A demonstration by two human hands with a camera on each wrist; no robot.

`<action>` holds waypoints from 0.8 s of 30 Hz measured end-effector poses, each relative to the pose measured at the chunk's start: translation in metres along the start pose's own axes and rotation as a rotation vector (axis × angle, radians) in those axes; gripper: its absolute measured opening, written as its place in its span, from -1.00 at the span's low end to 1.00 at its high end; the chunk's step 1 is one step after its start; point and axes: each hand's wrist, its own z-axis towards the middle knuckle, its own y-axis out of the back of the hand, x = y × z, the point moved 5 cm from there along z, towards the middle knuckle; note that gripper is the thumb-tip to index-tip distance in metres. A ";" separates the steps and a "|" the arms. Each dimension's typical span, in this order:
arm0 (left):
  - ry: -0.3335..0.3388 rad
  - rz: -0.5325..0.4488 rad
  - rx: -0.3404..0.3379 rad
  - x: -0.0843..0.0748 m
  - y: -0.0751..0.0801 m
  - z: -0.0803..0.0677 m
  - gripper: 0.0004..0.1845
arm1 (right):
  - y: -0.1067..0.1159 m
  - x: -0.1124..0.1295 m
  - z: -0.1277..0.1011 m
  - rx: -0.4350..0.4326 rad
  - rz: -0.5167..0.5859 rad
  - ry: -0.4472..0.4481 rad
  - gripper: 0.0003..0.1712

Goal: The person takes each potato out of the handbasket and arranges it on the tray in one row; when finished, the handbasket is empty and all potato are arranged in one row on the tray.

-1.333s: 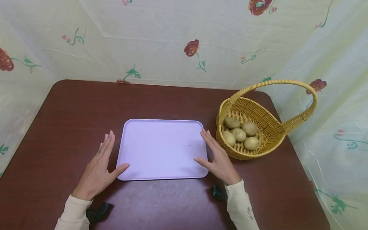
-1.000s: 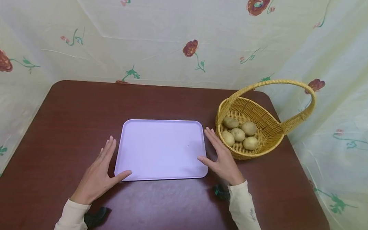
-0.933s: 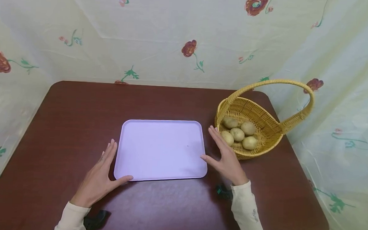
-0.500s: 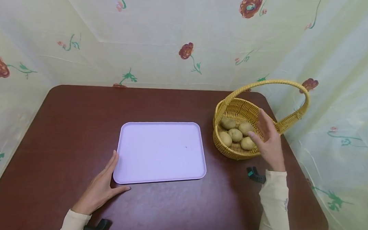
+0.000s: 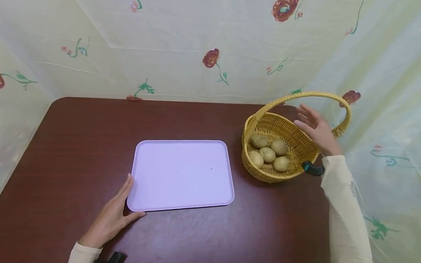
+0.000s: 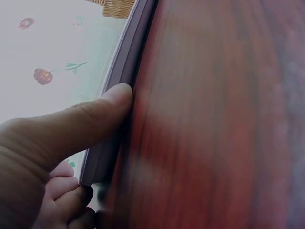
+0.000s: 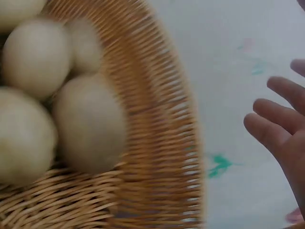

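Note:
A pale lilac tray [image 5: 182, 175] lies on the dark table. My left hand [image 5: 109, 217] holds its near left corner, thumb along the front rim and fingers along the left side. In the left wrist view the thumb [image 6: 86, 121] presses the tray's rim [image 6: 121, 62], and the fingertips lie at the corner. My right hand [image 5: 318, 128], fingers spread and slightly bent, is above the right side of a wicker basket [image 5: 265, 176], by the base of its handle [image 5: 304, 95]. It holds nothing and hides part of the handle. Several potatoes [image 5: 267, 154] lie in the basket.
The brown table [image 5: 90, 134] has rounded corners. The basket stands at its right back, to the right of the tray. A flowered cloth [image 5: 165, 39] hangs behind the table and at its sides. Dark bands [image 5: 312, 168] are on both wrists.
My right hand has left the tray's right side and moved right and away over the basket. My left hand has come in against the tray's near left corner. The view has shifted slightly.

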 end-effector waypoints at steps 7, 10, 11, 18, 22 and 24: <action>0.001 -0.007 0.006 0.001 0.001 0.000 0.12 | -0.024 -0.047 0.017 0.227 -0.165 -0.115 -0.28; -0.001 -0.014 0.007 0.000 0.001 0.000 0.12 | -0.033 -0.061 0.019 0.332 -0.220 -0.148 -0.26; -0.002 -0.014 0.008 0.000 0.001 0.000 0.13 | -0.035 -0.065 0.019 0.364 -0.247 -0.153 -0.27; -0.011 -0.018 -0.002 0.001 0.002 -0.001 0.12 | -0.044 -0.075 0.018 0.478 -0.362 -0.210 -0.33; -0.024 -0.017 -0.012 0.001 0.002 -0.001 0.11 | -0.044 -0.072 0.017 0.467 -0.387 -0.230 -0.31; -0.026 -0.010 -0.019 0.001 0.003 -0.001 0.12 | -0.044 -0.071 0.017 0.458 -0.401 -0.230 -0.30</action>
